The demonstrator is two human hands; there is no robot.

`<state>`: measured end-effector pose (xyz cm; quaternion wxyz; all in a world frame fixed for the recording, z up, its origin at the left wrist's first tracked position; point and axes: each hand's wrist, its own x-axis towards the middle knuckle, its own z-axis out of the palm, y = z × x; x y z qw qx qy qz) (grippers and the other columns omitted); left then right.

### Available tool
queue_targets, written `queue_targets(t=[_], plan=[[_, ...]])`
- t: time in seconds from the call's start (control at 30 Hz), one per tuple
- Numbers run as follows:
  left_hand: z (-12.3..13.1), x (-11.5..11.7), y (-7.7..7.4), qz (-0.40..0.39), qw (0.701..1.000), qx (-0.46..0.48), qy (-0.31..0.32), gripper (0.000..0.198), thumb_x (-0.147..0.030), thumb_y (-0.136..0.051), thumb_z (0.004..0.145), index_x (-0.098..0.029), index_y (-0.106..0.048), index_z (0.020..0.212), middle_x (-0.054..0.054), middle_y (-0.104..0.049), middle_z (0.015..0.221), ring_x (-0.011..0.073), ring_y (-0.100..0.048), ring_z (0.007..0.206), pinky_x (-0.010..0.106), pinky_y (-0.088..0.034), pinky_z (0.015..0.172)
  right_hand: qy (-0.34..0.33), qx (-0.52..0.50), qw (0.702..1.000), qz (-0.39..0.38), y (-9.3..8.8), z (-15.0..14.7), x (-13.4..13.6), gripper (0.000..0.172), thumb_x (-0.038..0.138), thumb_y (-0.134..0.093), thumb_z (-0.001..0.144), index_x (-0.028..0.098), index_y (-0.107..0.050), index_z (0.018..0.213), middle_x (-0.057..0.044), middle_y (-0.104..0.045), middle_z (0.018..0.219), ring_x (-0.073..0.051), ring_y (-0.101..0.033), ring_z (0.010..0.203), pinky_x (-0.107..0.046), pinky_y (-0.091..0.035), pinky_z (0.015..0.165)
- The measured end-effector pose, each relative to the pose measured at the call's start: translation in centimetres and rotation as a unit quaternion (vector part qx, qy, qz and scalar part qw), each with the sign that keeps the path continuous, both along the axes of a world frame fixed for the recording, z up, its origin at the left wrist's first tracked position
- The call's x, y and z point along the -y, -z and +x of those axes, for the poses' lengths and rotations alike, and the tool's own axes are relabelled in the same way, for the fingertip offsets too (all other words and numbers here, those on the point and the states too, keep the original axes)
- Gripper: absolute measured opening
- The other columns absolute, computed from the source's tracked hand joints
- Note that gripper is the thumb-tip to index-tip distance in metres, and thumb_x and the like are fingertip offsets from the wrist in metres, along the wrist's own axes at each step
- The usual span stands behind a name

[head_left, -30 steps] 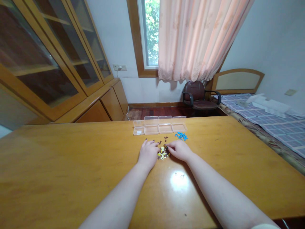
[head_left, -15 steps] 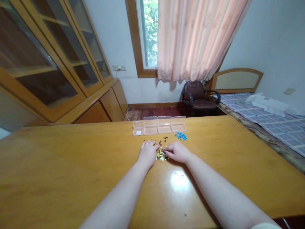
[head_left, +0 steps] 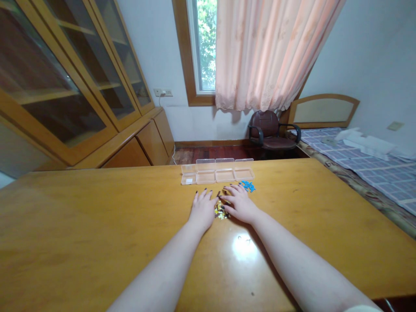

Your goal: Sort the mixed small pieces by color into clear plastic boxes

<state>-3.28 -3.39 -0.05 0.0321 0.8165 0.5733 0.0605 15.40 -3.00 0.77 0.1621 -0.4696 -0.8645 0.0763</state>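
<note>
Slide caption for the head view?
Left hand and right hand flank small mixed pieces on a table, clear boxes beyond.

Count: two hands, left hand [head_left: 202, 209] and right hand [head_left: 238, 203], at frame centre; four clear boxes [head_left: 217, 175] in one row just above; one mixed yellow-brown heap [head_left: 220, 212] between the hands; one blue heap [head_left: 248, 186]; one chair [head_left: 270, 130].

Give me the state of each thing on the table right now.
left hand: open, flat on the table
right hand: open, palm down, fingers spread
mixed pile: loose, between the two hands
blue pieces: loose cluster, apart from the pile
clear boxes: row of four, lids open
</note>
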Motion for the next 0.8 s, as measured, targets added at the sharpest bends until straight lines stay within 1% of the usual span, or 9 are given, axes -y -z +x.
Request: queue_targets(t=[0.17, 0.33, 0.4, 0.47, 0.53, 0.57, 0.67, 0.8], plan=[[-0.1, -0.2, 0.3, -0.002, 1.0, 0.008, -0.006, 0.038, -0.021, -0.047, 0.087, -0.026, -0.06, 0.122, 0.009, -0.05, 0.137, 0.028, -0.037, 0.132, 0.052, -0.022, 0.111, 0.004, 0.026, 0.999, -0.035, 0.3, 0.0, -0.2, 0.041, 0.047, -0.051, 0.087, 0.033, -0.058, 0.125, -0.007, -0.037, 0.146, -0.033, -0.023, 0.136, -0.057, -0.009, 0.109], [-0.2, -0.3, 0.3, -0.005, 0.999, 0.035, -0.02, 0.04, -0.016, -0.049, 0.083, -0.025, -0.061, 0.121, 0.007, -0.053, 0.134, 0.0264, -0.04, 0.129, 0.049, -0.023, 0.111, 0.052, 0.027, 0.998, -0.026, 0.7, 0.1, -0.5, 0.049, 0.048, -0.051, 0.086, 0.026, -0.055, 0.129, -0.01, -0.033, 0.148, -0.035, -0.019, 0.138, -0.057, -0.009, 0.11], [-0.2, -0.3, 0.1, 0.0, 0.999, 0.047, -0.026, 0.039, -0.015, -0.05, 0.083, -0.025, -0.063, 0.117, 0.007, -0.055, 0.132, 0.0253, -0.043, 0.127, 0.048, -0.025, 0.11, 0.058, 0.014, 0.998, -0.017, 0.7, 0.1, -0.6, 0.051, 0.047, -0.052, 0.086, 0.023, -0.053, 0.131, -0.01, -0.036, 0.147, -0.034, -0.021, 0.137, -0.057, -0.009, 0.11], [-0.2, -0.2, -0.1, 0.009, 0.998, 0.057, -0.035, 0.034, -0.014, -0.049, 0.082, -0.024, -0.067, 0.109, 0.006, -0.059, 0.127, 0.0242, -0.047, 0.123, 0.046, -0.029, 0.109, 0.042, -0.005, 0.999, -0.012, 0.5, 0.1, -0.5, 0.044, 0.044, -0.052, 0.087, 0.024, -0.057, 0.126, -0.008, -0.045, 0.141, -0.032, -0.026, 0.136, -0.056, -0.01, 0.11], [-0.2, -0.1, -0.4, 0.017, 0.997, 0.062, -0.046, 0.031, -0.013, -0.049, 0.08, -0.023, -0.07, 0.101, 0.006, -0.062, 0.122, 0.0234, -0.051, 0.118, 0.043, -0.032, 0.107, 0.011, -0.026, 1.0, -0.009, 0.1, 0.1, -0.4, 0.032, 0.039, -0.051, 0.089, 0.027, -0.064, 0.115, -0.005, -0.058, 0.128, -0.027, -0.036, 0.131, -0.055, -0.01, 0.11], [-0.2, -0.1, -0.5, 0.018, 0.997, 0.064, -0.048, 0.032, -0.013, -0.049, 0.08, -0.022, -0.07, 0.101, 0.006, -0.063, 0.121, 0.0232, -0.052, 0.117, 0.042, -0.033, 0.107, -0.006, -0.036, 0.999, -0.007, -0.1, 0.1, -0.3, 0.027, 0.036, -0.05, 0.09, 0.028, -0.066, 0.11, -0.004, -0.064, 0.121, -0.025, -0.041, 0.127, -0.054, -0.01, 0.11], [-0.1, -0.1, -0.7, 0.0, 0.997, 0.074, -0.027, 0.038, -0.015, -0.047, 0.081, -0.022, -0.065, 0.113, 0.007, -0.061, 0.125, 0.0239, -0.048, 0.121, 0.045, -0.029, 0.109, -0.039, -0.061, 0.997, 0.003, -0.4, -0.1, -0.1, 0.022, 0.03, -0.05, 0.09, 0.026, -0.07, 0.1, -0.004, -0.07, 0.106, -0.021, -0.054, 0.113, -0.05, -0.017, 0.108], [0.0, -0.5, -0.4, -0.067, 0.993, 0.089, 0.038, 0.045, -0.018, -0.041, 0.085, -0.023, -0.054, 0.128, 0.003, -0.052, 0.136, 0.0239, -0.036, 0.133, 0.05, -0.02, 0.113, -0.084, -0.077, 0.993, 0.007, -0.3, -0.3, -0.1, 0.022, 0.028, -0.05, 0.09, 0.024, -0.071, 0.097, -0.006, -0.071, 0.102, -0.018, -0.061, 0.099, -0.039, -0.033, 0.099]])
